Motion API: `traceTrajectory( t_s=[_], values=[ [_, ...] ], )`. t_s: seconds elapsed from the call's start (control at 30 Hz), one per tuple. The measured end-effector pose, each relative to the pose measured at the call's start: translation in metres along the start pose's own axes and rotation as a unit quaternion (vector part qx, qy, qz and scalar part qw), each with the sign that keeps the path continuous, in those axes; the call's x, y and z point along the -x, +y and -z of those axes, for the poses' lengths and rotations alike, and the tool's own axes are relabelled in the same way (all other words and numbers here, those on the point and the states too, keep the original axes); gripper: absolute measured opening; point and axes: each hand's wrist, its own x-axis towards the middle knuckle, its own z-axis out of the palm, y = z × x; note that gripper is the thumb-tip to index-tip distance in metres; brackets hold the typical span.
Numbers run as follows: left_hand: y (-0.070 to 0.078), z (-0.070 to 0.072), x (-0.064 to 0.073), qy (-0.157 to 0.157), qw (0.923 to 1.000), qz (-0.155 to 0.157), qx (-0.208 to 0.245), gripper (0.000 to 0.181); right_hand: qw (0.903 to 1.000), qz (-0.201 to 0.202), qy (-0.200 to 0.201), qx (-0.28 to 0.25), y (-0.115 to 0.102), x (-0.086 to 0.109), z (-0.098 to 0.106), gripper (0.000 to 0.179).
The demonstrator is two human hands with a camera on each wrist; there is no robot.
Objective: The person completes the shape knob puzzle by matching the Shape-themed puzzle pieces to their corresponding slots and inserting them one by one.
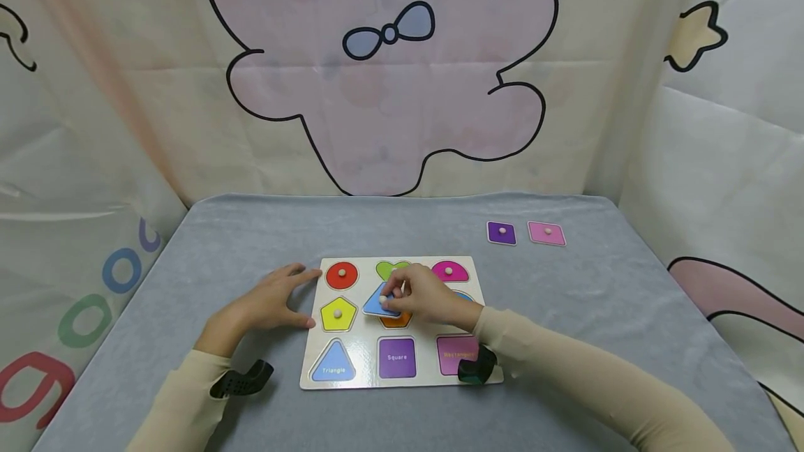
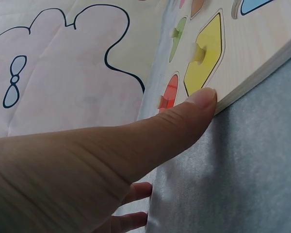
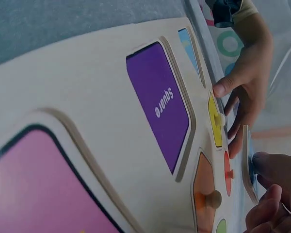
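My right hand (image 1: 433,295) pinches the knob of a blue triangle puzzle piece (image 1: 375,304), held over the middle of a wooden shape puzzle board (image 1: 366,368). In the right wrist view the triangle piece (image 3: 248,167) is seen edge-on, raised off the board. My left hand (image 1: 266,302) is spread at the board's left side, its thumb (image 2: 203,99) against the edge by the yellow pentagon (image 2: 208,43). The front row shows bare recesses: a blue triangle (image 1: 334,358), a purple square (image 1: 397,361) and a pink rectangle (image 1: 453,349), the last partly covered by the right wrist's camera.
Seated in the board are knobbed pieces: red circle (image 1: 342,281), green heart (image 1: 384,269), magenta half circle (image 1: 458,275) and orange hexagon (image 1: 396,322). A purple square piece (image 1: 496,236) and a pink rectangle piece (image 1: 540,234) lie at the back right of the grey cloth (image 1: 251,229).
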Motion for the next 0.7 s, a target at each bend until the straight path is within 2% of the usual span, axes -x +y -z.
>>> traceTrajectory(
  t_s=[0.7],
  values=[
    [-0.001,-0.001,-0.002,0.001,1.0,0.0,-0.001,0.095,0.9985,0.004,-0.054,-0.008,-0.014,0.004,-0.027,0.006]
  ],
)
